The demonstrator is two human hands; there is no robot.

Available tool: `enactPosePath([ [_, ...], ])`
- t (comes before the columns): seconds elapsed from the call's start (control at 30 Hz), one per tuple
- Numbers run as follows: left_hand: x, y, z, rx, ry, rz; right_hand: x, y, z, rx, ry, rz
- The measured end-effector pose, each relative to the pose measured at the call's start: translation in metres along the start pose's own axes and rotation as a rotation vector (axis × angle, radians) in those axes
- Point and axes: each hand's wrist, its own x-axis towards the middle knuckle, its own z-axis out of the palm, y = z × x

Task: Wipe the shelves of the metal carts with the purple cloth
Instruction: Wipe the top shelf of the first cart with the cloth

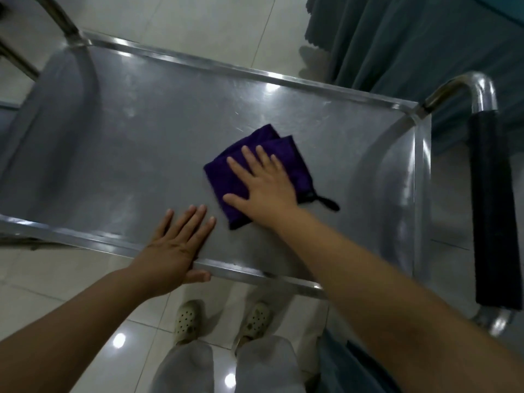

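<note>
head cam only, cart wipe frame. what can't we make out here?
- Head view: the part of the purple cloth under the right hand is covered by that hand.
- Lower shelves of the cart: hidden beneath the top shelf.
- Left end of the shelf: cut off by the picture's left edge.
- Whether the shelf is wet or already clean: glare and blur, cannot tell.
- Left hand rests flat on the near rim; its palm side is hidden.

no readable text, labels or numbers

Right hand (265, 181) flat on folded purple cloth (226, 177), pressing it to metal cart shelf (127, 143); left hand (177, 245) flat at near rim (85, 232)
</note>
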Motion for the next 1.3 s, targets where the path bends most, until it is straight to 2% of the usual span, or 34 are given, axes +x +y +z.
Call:
enactPosePath([
  [0.07, 0.000, -0.002, 0.004, -0.006, 0.017, 0.010, 0.009, 0.045, -0.010, -0.016, 0.053, 0.049],
  [0.17, -0.001, -0.003, 0.007, -0.023, 0.039, 0.018, 0.016, 0.110, -0.029, 0.006, 0.118, 0.304],
  [0.23, -0.002, -0.004, 0.008, -0.060, 0.033, 0.020, 0.017, 0.128, -0.036, 0.030, 0.108, 0.474],
  [0.37, -0.004, -0.009, 0.005, -0.172, 0.095, 0.076, 0.034, 0.095, -0.038, 0.124, 0.080, 0.720],
  [0.43, -0.008, -0.019, -0.002, -0.305, 0.008, 0.075, 0.048, 0.059, -0.036, 0.142, 0.078, 0.740],
  [0.47, -0.012, -0.027, -0.006, -0.349, -0.013, 0.050, 0.055, 0.038, -0.033, 0.127, 0.075, 0.712],
  [0.57, -0.042, -0.073, -0.010, -0.338, 0.082, -0.075, 0.077, -0.045, -0.018, 0.048, 0.062, 0.534],
  [0.77, -0.111, -0.183, 0.012, -0.349, 0.179, -0.340, 0.090, -0.230, 0.017, -0.111, 0.042, -0.048],
  [0.87, -0.123, -0.222, 0.037, -0.279, 0.164, -0.377, 0.104, -0.238, 0.016, -0.183, 0.017, -0.317],
  [0.93, -0.126, -0.235, 0.051, -0.243, 0.132, -0.358, 0.124, -0.213, 0.006, -0.185, 0.027, -0.347],
  [1.0, -0.128, -0.241, 0.067, -0.210, 0.165, -0.334, 0.146, -0.182, -0.008, -0.138, 0.065, -0.182],
  [1.13, -0.127, -0.244, 0.082, -0.166, 0.309, -0.316, 0.182, -0.146, -0.034, -0.016, 0.115, 0.279],
  [1.23, -0.127, -0.249, 0.087, -0.156, 0.362, -0.278, 0.214, -0.165, -0.043, 0.102, 0.116, 0.582],
  [1.3, -0.126, -0.251, 0.091, -0.151, 0.383, -0.248, 0.236, -0.191, -0.046, 0.166, 0.106, 0.709],
])
